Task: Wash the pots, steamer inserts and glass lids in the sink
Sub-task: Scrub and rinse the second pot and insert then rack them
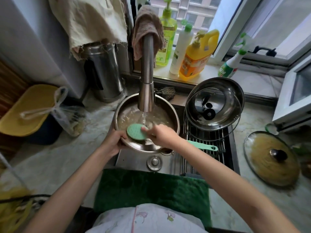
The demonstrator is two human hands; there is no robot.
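One steel pot sits tilted in the sink, under the faucet, whose stream falls into cloudy water inside it. The left hand is closed on the pot's near-left rim, fingers curled over the edge. The right hand is closed around a round green scrubbing sponge, pressing it against the near rim just beside the left hand, so the pot lies directly under and between both grips.

To the right, a wire drying rack spans the sink's right half. On it rests a second steel pot, tipped toward the camera, with one glass lid leaning inside it, black knob facing out. A mint-green brush handle lies across the rack's near edge. A second glass lid, fogged and brownish, lies knob-up on the counter by its right edge.

Four bottles stand along the windowsill: a lime-green pump bottle, a white squeeze bottle, a yellow pump jug and a green-and-white spray bottle. A brown cloth hangs over the faucet's neck. On the counter's far-left corner stands one tall steel canister; nearer are a yellow-lidded bin and one knotted plastic bag. A dark green towel drapes the sink's front edge.
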